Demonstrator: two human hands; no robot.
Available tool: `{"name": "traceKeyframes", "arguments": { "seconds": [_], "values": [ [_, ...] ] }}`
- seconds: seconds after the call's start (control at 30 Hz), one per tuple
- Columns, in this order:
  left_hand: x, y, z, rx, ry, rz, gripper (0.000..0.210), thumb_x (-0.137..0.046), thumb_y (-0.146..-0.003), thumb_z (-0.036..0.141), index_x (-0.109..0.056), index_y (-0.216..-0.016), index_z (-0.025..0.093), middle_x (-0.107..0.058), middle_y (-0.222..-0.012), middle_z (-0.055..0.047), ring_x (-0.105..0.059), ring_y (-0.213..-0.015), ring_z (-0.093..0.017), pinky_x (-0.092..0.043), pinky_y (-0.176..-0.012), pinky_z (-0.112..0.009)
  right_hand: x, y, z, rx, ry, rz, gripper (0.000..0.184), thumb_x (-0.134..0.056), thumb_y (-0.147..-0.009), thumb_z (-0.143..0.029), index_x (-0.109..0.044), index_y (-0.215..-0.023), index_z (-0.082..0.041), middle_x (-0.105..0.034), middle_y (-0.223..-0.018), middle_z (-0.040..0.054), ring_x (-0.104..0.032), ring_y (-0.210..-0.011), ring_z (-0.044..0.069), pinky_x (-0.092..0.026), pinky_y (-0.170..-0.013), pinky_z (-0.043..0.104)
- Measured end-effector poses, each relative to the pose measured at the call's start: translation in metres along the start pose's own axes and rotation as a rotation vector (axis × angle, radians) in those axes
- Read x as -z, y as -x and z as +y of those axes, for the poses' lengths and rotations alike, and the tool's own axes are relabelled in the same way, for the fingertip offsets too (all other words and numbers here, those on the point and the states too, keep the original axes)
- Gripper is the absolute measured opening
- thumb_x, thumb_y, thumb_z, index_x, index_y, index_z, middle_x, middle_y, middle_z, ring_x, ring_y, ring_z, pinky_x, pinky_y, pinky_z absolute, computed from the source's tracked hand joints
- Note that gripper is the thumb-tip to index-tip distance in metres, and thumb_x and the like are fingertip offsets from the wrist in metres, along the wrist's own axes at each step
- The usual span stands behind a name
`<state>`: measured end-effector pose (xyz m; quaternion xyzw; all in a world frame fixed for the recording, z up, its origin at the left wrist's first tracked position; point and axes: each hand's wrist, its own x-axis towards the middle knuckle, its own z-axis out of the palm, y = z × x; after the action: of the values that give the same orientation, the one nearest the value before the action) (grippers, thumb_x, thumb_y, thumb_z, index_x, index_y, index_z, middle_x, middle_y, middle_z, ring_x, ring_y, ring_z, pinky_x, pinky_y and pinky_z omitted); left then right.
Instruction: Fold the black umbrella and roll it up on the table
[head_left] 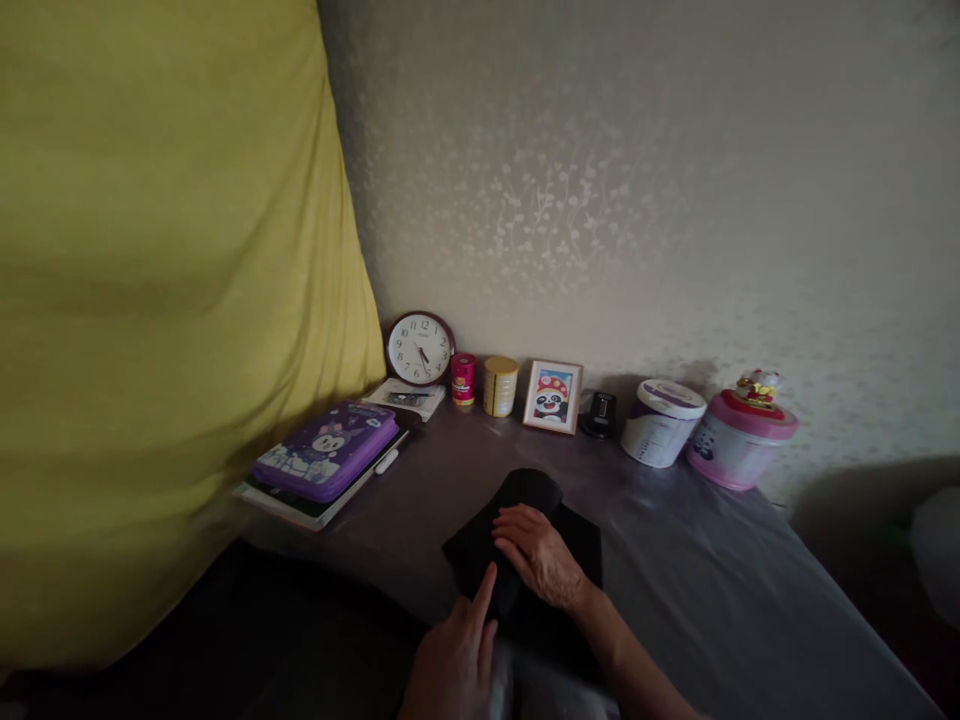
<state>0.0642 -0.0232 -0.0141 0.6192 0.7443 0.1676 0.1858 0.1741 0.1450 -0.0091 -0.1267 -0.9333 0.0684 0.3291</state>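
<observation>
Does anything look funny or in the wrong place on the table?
Nothing looks spilled or broken. A little odd: the small figurine sits atop the pink tub, and the round clock seems to stand on the table instead of hanging on the wall.

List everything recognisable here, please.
Curtain: 1, yellow, left
Wall: 1, grey, back
Table: 1, grey, centre
Clock: 1, white-faced, back
Booklet: 1, white, below clock
Tins: 2, red and yellow, back
Picture frame: 1, pink, back
Gadget: 1, black, beside frame
Tubs: 2, white and pink, right
Figurine: 1, multicoloured, atop pink tub
Case: 1, purple, left
Book: 1, white, under case
Stick: 1, white, beside case
Cloth: 1, black, centre
Hands: 2, bare, at cloth
</observation>
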Motion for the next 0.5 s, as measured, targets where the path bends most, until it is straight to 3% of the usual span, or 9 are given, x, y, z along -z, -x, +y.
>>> {"name": "traceKeyframes", "arguments": {
  "seconds": [0.07, 0.2, 0.33, 0.5],
  "values": [
    [0.000, 0.000, 0.000, 0.005, -0.007, 0.004, 0.053, -0.024, -0.093, 0.024, -0.017, -0.146, 0.021, -0.062, -0.108, -0.011, -0.063, -0.096, -0.020, -0.046, -0.084, -0.029, -0.007, -0.001, 0.008, -0.043, 0.041, 0.004, 0.028, -0.040, -0.095, -0.027, -0.065, -0.105, -0.019, -0.068, -0.107, 0.0070, -0.057, -0.111, 0.020, -0.040, -0.102, 0.046],
    [0.000, -0.003, -0.003, -0.001, 0.025, 0.018, 0.054, -0.026, -0.093, 0.024, -0.017, -0.146, 0.022, -0.064, -0.107, -0.010, -0.063, -0.096, -0.021, -0.046, -0.085, -0.031, -0.007, -0.003, 0.045, -0.249, 0.167, 0.142, 0.032, -0.036, -0.095, -0.028, -0.064, -0.107, -0.017, -0.064, -0.115, 0.0107, -0.056, -0.113, 0.025, -0.042, -0.098, 0.050],
    [-0.003, -0.004, -0.008, -0.021, 0.060, 0.045, 0.053, -0.025, -0.093, 0.025, -0.017, -0.146, 0.021, -0.064, -0.110, -0.011, -0.063, -0.097, -0.020, -0.046, -0.086, -0.031, 0.015, 0.015, 0.064, -0.358, 0.104, 0.250, 0.031, -0.038, -0.093, -0.031, -0.065, -0.103, -0.019, -0.065, -0.112, 0.0102, -0.061, -0.103, 0.022, -0.049, -0.091, 0.042],
    [-0.005, -0.004, -0.013, -0.041, 0.067, 0.079, 0.052, -0.025, -0.094, 0.026, -0.019, -0.146, 0.020, -0.064, -0.110, -0.010, -0.062, -0.099, -0.018, -0.044, -0.089, -0.028, 0.043, 0.059, 0.059, -0.442, 0.077, 0.239, 0.027, -0.041, -0.091, -0.031, -0.064, -0.100, -0.021, -0.067, -0.099, 0.0066, -0.063, -0.094, 0.019, -0.053, -0.086, 0.035]
  ]
}}
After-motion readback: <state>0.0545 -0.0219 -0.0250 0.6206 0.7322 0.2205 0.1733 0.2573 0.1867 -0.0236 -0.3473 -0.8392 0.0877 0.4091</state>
